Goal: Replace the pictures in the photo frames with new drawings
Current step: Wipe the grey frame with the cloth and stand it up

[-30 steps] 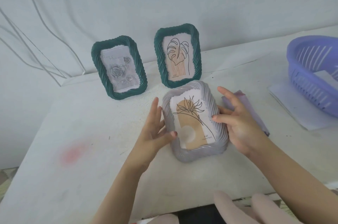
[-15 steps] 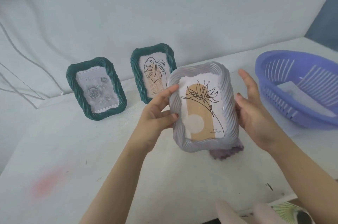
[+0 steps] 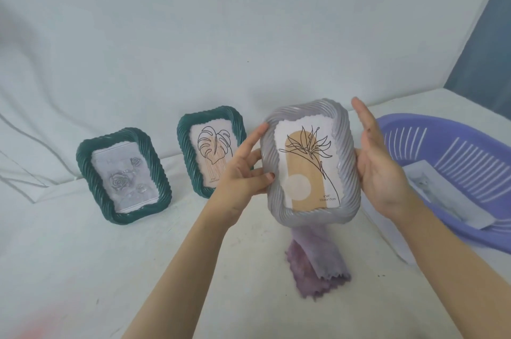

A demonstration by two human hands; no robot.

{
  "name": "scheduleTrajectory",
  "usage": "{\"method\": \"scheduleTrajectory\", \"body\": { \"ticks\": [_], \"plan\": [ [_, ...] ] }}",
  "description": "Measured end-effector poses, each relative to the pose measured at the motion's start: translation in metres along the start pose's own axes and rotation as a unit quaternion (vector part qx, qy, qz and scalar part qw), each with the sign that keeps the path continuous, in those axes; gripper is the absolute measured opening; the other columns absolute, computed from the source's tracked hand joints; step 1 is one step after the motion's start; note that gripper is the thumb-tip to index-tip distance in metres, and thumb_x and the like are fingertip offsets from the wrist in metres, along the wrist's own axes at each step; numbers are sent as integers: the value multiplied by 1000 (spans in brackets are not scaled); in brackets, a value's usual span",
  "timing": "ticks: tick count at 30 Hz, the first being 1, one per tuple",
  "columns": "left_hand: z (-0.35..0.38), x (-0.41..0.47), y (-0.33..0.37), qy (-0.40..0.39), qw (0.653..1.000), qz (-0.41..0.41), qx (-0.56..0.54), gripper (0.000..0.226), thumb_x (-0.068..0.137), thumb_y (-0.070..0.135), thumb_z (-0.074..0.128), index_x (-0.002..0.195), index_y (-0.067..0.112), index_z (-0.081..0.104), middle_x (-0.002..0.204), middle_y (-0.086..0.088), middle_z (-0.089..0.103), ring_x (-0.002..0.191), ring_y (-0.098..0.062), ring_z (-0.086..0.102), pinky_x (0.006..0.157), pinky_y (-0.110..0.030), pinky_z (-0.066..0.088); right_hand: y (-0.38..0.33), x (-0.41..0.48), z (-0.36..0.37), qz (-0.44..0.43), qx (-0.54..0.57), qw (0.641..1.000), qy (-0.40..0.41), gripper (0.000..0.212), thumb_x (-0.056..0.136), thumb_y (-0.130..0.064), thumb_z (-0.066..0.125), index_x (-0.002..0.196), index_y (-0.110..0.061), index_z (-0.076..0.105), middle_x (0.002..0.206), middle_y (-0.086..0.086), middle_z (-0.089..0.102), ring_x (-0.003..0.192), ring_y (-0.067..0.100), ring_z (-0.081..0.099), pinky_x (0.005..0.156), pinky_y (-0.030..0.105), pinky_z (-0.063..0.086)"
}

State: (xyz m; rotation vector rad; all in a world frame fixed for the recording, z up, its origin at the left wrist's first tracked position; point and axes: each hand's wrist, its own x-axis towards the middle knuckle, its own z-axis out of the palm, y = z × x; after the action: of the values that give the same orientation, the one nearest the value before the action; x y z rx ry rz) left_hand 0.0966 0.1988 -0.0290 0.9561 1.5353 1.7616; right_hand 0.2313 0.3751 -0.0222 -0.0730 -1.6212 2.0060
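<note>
Above the tabletop [image 3: 83, 269], the grey frame [image 3: 311, 161] is held upright and slightly tilted between both hands, its face toward the camera. The left hand [image 3: 243, 175] pinches the frame's left rim, thumb on the front and fingers [image 3: 255, 132] reaching along the edge; the right hand [image 3: 378, 167] lies flat against the right rim, fingers pressed together and pointing up.

To reach the printed flower picture [image 3: 307, 164] inside, the frame probably has to be turned over so the back faces up. A firmer hold from the right hand would likely help, since an open palm could let the ridged rim slip during the turn.

The frame's back and any clips or stand are hidden. A purple cloth [image 3: 318, 264] lies beneath it, its upper part covered. The purple basket [image 3: 453, 172] is cut off at the right, and the sheet inside it is too faint to read. Two green frames stand behind: the rose one [image 3: 123, 175] and the leaf one [image 3: 211, 149], partly blocked by the left hand.
</note>
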Motion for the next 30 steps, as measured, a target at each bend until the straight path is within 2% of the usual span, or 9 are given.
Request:
{"method": "scheduleTrajectory", "body": {
  "ticks": [3, 5, 9, 13, 20, 24, 26, 28, 30],
  "plan": [
    [0, 21, 4, 16, 1000, 4, 15, 82, 74, -9, 48, 138, 40, 36, 110, 5, 61, 74, -11, 57, 67, -27, 51, 1, 22, -9, 2, -14, 1000, -7, 53, 85, -55, 49, 135, -47, 34, 139, -2, 49, 127, 23, 48, 104, 39, 40],
    [-1, 36, 4, 32, 999, 7, 26, 84, 76, -14, 47, 139, 39, 34, 109, 4, 61, 73, -14, 56, 66, -27, 50, 3, 37, -14, 3, -28, 1000, -12, 63, 75, -63, 56, 134, -48, 35, 142, -6, 45, 129, 19, 45, 105, 39, 38],
    [-3, 63, -2, 64, 997, 4, 51, 88, 79, -25, 37, 139, 39, 35, 120, -1, 58, 81, -20, 54, 71, -33, 47, 18, 65, -22, 0, -22, 1000, -8, 62, 72, -67, 57, 129, -48, 42, 145, -9, 40, 133, 18, 39, 112, 48, 27],
    [2, 80, -13, 93, 993, -1, 74, 90, 77, -26, 33, 137, 42, 36, 134, -3, 52, 85, -7, 60, 76, -26, 49, 40, 81, -31, -9, -10, 1000, 17, 61, 73, -68, 57, 128, -45, 45, 146, 0, 39, 135, 24, 36, 113, 52, 23],
    [6, 83, -40, 134, 986, -10, 100, 92, 81, -19, 32, 131, 57, 33, 137, 2, 47, 94, -15, 59, 82, -28, 49, 69, 97, -39, -24, -39, 998, 42, 53, 81, -67, 47, 129, -44, 46, 147, 0, 39, 137, 23, 33, 113, 53, 20],
    [11, 84, -40, 159, 980, 19, 116, 91, 80, -20, 33, 132, 55, 33, 144, 18, 38, 93, -13, 54, 84, -20, 48, 74, 107, -39, -29, -49, 997, 42, 51, 84, -66, 40, 130, -44, 45, 146, 6, 40, 136, 28, 33, 113, 55, 20],
    [11, 85, -38, 168, 977, 35, 130, 91, 78, -22, 33, 133, 51, 33, 144, 27, 34, 103, -10, 55, 87, -17, 46, 76, 110, -39, -36, -49, 998, 36, 55, 84, -68, 38, 133, -42, 43, 146, 8, 38, 137, 30, 32, 113, 56, 19],
    [11, 87, -37, 172, 973, 45, 148, 91, 78, -22, 32, 133, 49, 32, 141, 35, 31, 122, -5, 47, 90, -15, 42, 79, 113, -39, -40, -47, 998, 32, 56, 84, -69, 37, 134, -42, 42, 146, 8, 38, 136, 31, 32, 112, 57, 20],
    [10, 89, -38, 171, 970, 52, 163, 92, 77, -22, 32, 135, 49, 30, 140, 38, 29, 131, -9, 40, 96, -19, 42, 82, 116, -39, -41, -49, 997, 31, 57, 84, -69, 37, 134, -41, 41, 147, 8, 38, 136, 32, 31, 112, 57, 19]
  ]
}}
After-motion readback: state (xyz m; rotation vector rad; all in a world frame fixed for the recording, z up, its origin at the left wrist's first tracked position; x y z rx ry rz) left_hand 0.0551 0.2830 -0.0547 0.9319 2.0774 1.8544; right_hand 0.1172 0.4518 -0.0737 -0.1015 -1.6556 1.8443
